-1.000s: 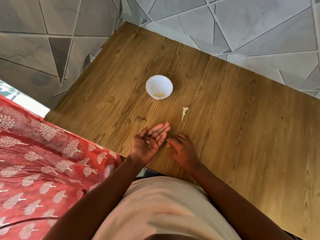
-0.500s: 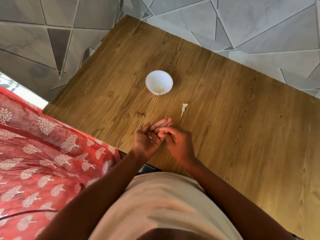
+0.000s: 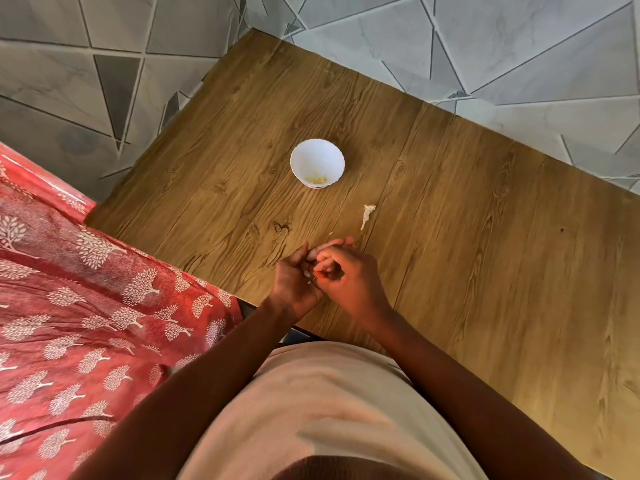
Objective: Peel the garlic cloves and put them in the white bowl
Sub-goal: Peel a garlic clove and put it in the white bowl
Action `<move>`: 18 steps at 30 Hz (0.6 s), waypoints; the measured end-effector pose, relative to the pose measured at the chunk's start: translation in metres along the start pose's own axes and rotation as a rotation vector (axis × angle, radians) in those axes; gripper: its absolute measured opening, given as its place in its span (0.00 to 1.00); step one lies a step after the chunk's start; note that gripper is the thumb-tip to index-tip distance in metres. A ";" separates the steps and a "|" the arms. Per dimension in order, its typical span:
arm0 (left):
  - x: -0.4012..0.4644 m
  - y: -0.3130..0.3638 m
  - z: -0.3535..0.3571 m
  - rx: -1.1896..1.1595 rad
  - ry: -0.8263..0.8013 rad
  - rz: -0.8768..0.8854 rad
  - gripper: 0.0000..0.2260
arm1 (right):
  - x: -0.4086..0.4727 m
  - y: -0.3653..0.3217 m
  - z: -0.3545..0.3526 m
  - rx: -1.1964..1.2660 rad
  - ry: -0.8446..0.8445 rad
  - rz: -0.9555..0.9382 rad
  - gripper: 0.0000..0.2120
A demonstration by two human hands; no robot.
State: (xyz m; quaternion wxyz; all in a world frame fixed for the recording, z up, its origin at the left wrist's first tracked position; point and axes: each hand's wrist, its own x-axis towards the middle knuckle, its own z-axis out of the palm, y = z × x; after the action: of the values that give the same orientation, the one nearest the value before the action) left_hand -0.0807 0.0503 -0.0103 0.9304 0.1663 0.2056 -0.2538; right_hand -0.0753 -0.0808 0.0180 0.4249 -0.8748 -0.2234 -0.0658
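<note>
The white bowl (image 3: 317, 157) stands mid-table with a few pale peeled garlic cloves (image 3: 317, 179) at its bottom. Near the table's front edge, my left hand (image 3: 292, 280) lies palm up with its fingers stretched out and carries small white garlic pieces (image 3: 307, 277). My right hand (image 3: 351, 280) is over that palm with its fingers curled, and its fingertips pinch at one of the pieces. Most of what lies in the palm is hidden by the right hand.
A dry garlic stem with skin (image 3: 367, 214) lies on the wooden table (image 3: 485, 237) right of the bowl, and a tiny skin flake (image 3: 330, 233) sits just beyond my fingers. A red patterned cloth (image 3: 86, 306) is at the left. Grey tiled floor surrounds the table.
My right hand has moved left from the table onto my left palm and curled its fingers onto the garlic pieces. The left hand has stayed palm up.
</note>
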 end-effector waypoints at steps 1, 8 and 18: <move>0.000 0.000 0.000 0.000 0.004 -0.002 0.27 | -0.001 0.000 0.001 -0.007 -0.007 0.006 0.12; 0.006 -0.001 -0.009 -0.017 -0.046 0.012 0.28 | -0.008 -0.001 -0.006 0.005 0.017 0.019 0.09; -0.012 0.014 -0.021 -0.171 0.024 0.133 0.26 | -0.039 0.029 -0.013 0.078 0.052 0.334 0.09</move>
State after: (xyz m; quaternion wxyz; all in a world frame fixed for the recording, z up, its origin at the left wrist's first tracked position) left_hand -0.0890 0.0754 -0.0200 0.9534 0.1026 0.2264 -0.1711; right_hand -0.0959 -0.1191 -0.0063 0.4693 -0.8805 -0.0662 -0.0082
